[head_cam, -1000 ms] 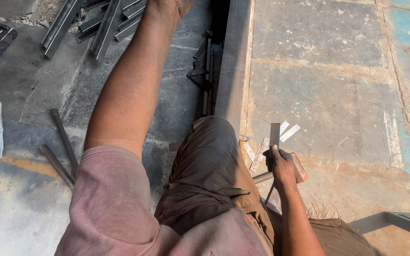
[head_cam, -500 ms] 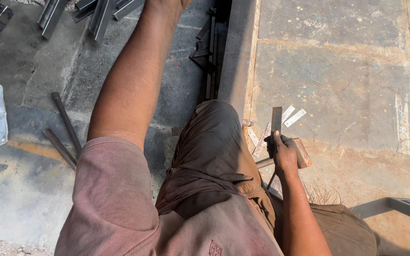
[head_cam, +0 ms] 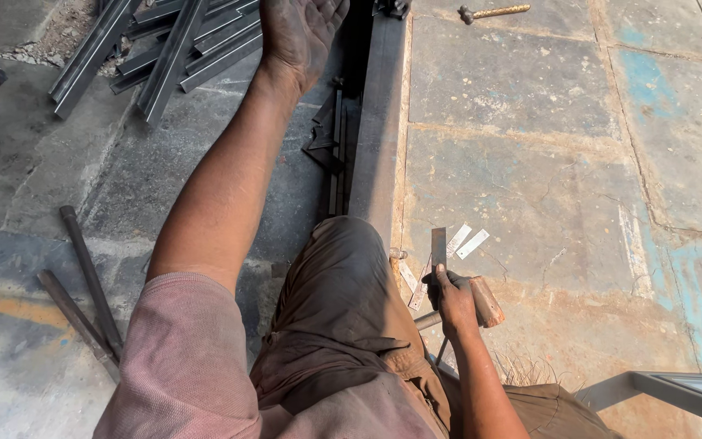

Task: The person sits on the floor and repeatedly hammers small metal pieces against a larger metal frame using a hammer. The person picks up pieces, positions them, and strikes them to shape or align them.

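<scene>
Rods [head_cam: 83, 284]: two dark round bars, lying side by side on the grey concrete floor [head_cam: 34, 171] at far left, angled toward the lower edge, near a yellow-orange stain.

Angle sections [head_cam: 164, 49]: a loose pile of grey steel lengths at upper left, on the same concrete, fanned toward the top edge.

Left hand [head_cam: 298, 32]: extended far forward at top centre, palm up, fingers spread, grip open, holding nothing. Positioned just beside the pile of angle sections and near the upper end of the long steel beam [head_cam: 375, 130]. Forearm bare; sleeve [head_cam: 180, 366] faded pink.

Long steel beam: running from the top edge down to the bent knee in brown trousers [head_cam: 343, 325], along the edge of the stone slab floor [head_cam: 530, 146]. Dark scrap pieces [head_cam: 327, 138] lodged in the channel on the left side of the beam.

Right hand [head_cam: 452, 301]: low at centre right, grip closed on a flat metal strip [head_cam: 438, 248] held upright, lower end hidden in the fist. Wooden-handled tool [head_cam: 485, 302] directly behind the hand; contact with the fingers not determinable.

Small pale metal pieces [head_cam: 465, 240]: flat on the stone slab, just beside the strip.

Hammer-like tool [head_cam: 493, 11]: on the slab at top edge, well apart from both hands.

Grey metal frame [head_cam: 676, 394]: at lower right corner.
</scene>
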